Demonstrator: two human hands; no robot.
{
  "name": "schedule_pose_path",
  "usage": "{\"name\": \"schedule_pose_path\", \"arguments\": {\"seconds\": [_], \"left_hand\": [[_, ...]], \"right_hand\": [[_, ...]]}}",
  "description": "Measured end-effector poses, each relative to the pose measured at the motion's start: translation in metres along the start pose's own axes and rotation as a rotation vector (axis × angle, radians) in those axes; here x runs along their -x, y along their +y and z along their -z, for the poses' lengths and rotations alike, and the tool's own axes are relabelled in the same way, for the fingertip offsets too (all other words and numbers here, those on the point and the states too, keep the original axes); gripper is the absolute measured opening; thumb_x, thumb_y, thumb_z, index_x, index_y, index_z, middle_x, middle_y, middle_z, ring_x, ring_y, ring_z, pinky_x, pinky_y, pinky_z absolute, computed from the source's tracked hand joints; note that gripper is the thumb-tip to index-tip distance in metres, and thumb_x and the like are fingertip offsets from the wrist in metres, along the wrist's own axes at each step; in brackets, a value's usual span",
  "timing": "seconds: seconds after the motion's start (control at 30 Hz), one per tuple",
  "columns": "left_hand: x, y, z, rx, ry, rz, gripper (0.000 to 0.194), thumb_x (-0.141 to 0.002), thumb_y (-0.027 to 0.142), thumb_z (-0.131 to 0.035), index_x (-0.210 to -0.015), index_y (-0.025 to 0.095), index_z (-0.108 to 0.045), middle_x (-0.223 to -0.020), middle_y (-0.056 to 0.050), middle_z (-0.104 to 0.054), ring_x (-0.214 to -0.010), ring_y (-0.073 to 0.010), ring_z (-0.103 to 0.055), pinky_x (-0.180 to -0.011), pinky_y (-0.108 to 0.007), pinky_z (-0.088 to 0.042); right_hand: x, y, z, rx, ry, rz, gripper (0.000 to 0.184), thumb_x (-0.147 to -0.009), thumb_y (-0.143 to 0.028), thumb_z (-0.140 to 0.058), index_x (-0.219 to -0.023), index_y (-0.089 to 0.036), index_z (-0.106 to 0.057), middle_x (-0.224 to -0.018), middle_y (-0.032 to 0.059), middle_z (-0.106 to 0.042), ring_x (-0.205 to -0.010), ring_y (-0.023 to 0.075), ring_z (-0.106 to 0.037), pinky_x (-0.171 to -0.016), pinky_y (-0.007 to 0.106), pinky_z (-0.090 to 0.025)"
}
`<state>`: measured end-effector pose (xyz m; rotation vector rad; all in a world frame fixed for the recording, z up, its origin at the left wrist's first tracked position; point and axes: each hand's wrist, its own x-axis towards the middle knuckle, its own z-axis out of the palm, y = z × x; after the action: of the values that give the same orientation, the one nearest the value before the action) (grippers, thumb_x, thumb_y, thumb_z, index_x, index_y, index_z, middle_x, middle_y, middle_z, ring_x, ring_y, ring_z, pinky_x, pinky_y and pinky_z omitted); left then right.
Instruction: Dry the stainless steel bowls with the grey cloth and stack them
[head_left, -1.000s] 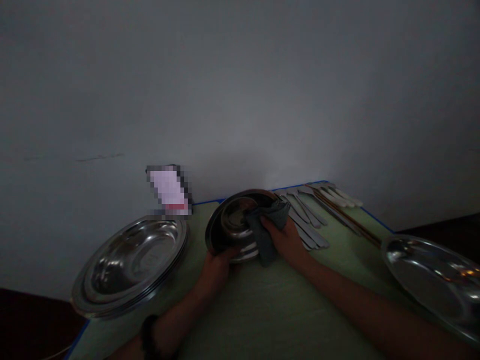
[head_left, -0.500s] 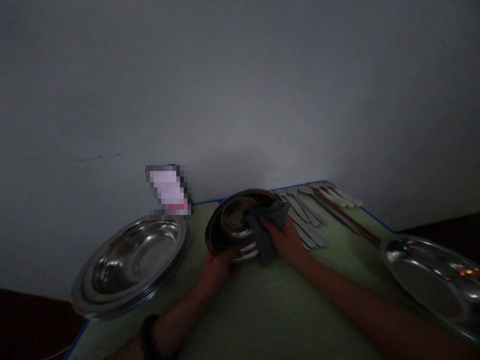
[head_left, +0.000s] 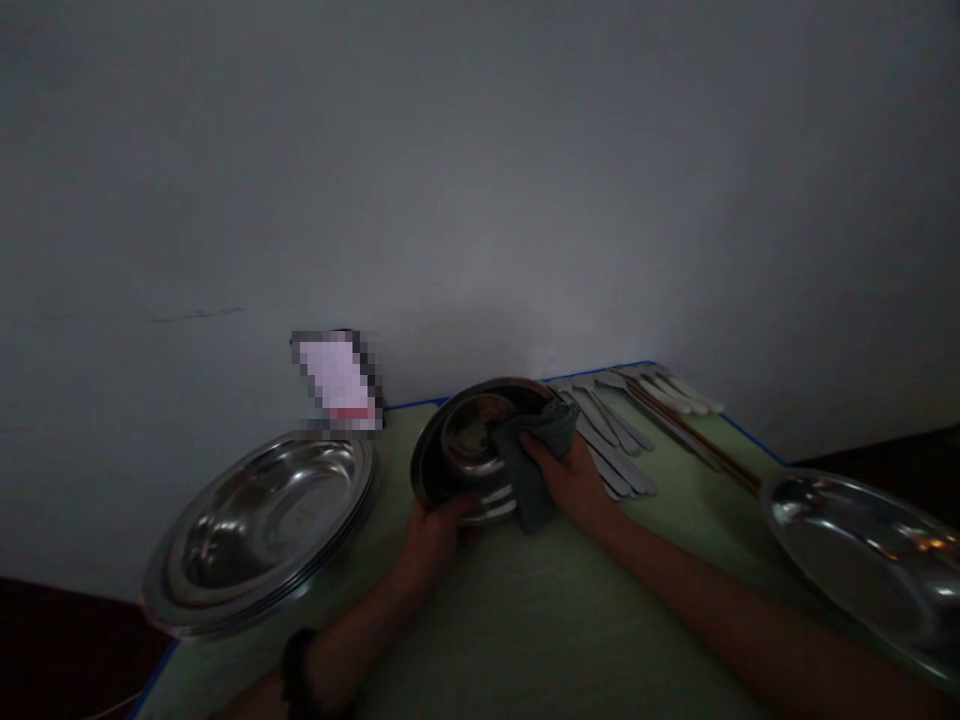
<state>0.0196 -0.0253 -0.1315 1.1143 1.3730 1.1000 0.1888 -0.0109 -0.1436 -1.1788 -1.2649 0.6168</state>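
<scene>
From my end of the feed, I start at the left with a stack of metal basins (head_left: 281,530). Its outer rims hide part of the blue edging of the green table (head_left: 517,630). Behind the stack, a phone-like device (head_left: 337,378), blurred by pixelation, stands tilted near the wall (head_left: 480,190).

Coming toward the middle, I see the left hand (head_left: 433,538) clamped on the near left rim of a metal bowl (head_left: 437,468), with a dark band (head_left: 298,670) around the wrist. The bowl is tilted, its round inner part toward my view, near the table's far edge; I cannot tell whether its underside touches the top. A strip of green shows between it and the stack, and a wider stretch runs nearer me between the forearms.

The right hand (head_left: 571,478) grips a grey cloth (head_left: 531,478) against the bowl's right side, fingers closed around the fabric. The hands are a little apart, with the bowl between them.

Just right of that hand lies metal cutlery (head_left: 611,425), then long brown sticks (head_left: 686,430) and white-handled utensils (head_left: 681,392) by the far right corner. Green surface separates the cutlery from the right forearm. Farthest right, an oval-looking basin (head_left: 859,575) covers part of the right edging and runs out of my view.
</scene>
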Motion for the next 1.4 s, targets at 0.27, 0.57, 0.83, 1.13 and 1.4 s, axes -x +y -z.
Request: {"name": "schedule_pose_path", "arguments": {"seconds": [0.27, 0.57, 0.83, 1.13, 1.4], "left_hand": [[-0.001, -0.005, 0.001, 0.049, -0.055, 0.073, 0.018, -0.058, 0.026, -0.064, -0.044, 0.020, -0.056, -0.040, 0.003, -0.050, -0.041, -0.0115, -0.045, -0.045, -0.025, -0.035], [0.002, -0.003, 0.000, 0.098, 0.007, 0.095, 0.009, -0.057, 0.023, -0.068, -0.065, 0.020, -0.066, -0.058, 0.002, -0.064, -0.050, -0.0146, -0.054, -0.049, -0.026, -0.042], [0.010, 0.014, -0.003, 0.046, 0.040, 0.140, 0.021, -0.058, 0.022, -0.069, -0.078, 0.019, -0.068, -0.070, -0.002, -0.069, -0.063, -0.0207, -0.064, -0.056, -0.030, -0.049], [0.009, 0.010, -0.003, 0.057, 0.060, 0.183, 0.015, -0.063, 0.022, -0.069, -0.078, 0.019, -0.067, -0.070, -0.001, -0.069, -0.059, -0.0178, -0.063, -0.053, -0.027, -0.047], [0.011, 0.011, -0.002, 0.006, 0.084, 0.059, 0.025, -0.066, 0.027, -0.071, -0.090, 0.022, -0.070, -0.093, -0.004, -0.075, -0.092, -0.0261, -0.069, -0.073, -0.033, -0.054]], "right_hand": [[0.001, 0.000, 0.000, -0.013, -0.005, -0.020, 0.032, -0.082, -0.041, -0.057, -0.106, -0.022, -0.068, -0.107, 0.0073, -0.070, -0.104, 0.0256, -0.062, -0.097, 0.043, -0.044], [0.000, -0.001, 0.000, -0.011, 0.010, -0.010, 0.028, -0.081, -0.041, -0.058, -0.099, -0.022, -0.069, -0.104, 0.0074, -0.071, -0.103, 0.0260, -0.063, -0.096, 0.044, -0.045], [0.000, -0.001, 0.000, -0.002, 0.002, 0.036, 0.030, -0.082, -0.042, -0.058, -0.105, -0.024, -0.067, -0.109, 0.0066, -0.070, -0.108, 0.0260, -0.062, -0.100, 0.046, -0.043], [0.001, 0.002, 0.000, 0.003, -0.001, 0.013, 0.029, -0.080, -0.039, -0.060, -0.103, -0.023, -0.067, -0.106, 0.0072, -0.071, -0.103, 0.0263, -0.063, -0.097, 0.046, -0.045], [0.001, 0.000, 0.001, 0.031, -0.038, 0.008, 0.023, -0.079, -0.037, -0.061, -0.096, -0.024, -0.067, -0.099, 0.0064, -0.072, -0.096, 0.0261, -0.065, -0.091, 0.044, -0.048]]}}
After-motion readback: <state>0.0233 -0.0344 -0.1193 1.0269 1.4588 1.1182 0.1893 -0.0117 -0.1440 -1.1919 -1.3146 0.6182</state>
